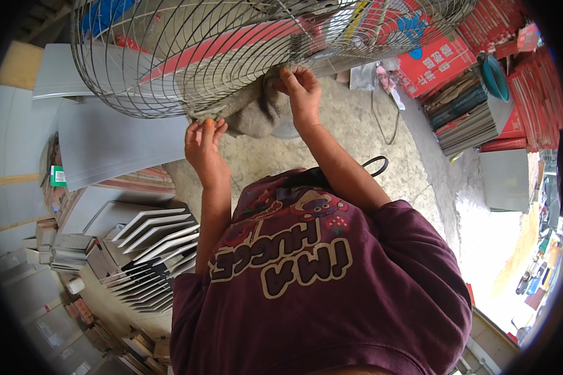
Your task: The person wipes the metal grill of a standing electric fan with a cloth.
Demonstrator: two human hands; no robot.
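A large fan with a wire guard [116,75] fills the top of the view, a red blade [231,42] showing behind its wires. A dull grey cloth [256,114] hangs in folds along the guard's near lower edge. My left hand [206,153] pinches the cloth's left end against the wires, fingers closed. Further right and higher, my right hand [301,94] grips the bunched cloth with thumb and fingers, also at the guard. Part of the cloth is hidden behind the wires and my fingers.
Large grey panels [119,140] lie to the left, above a rack of upright tile boards [153,234]. Red cartons [435,62] and stacked sheets [472,122] stand at the right, with a teal basin [494,78]. A thin cable [391,134] trails on the concrete floor [356,134].
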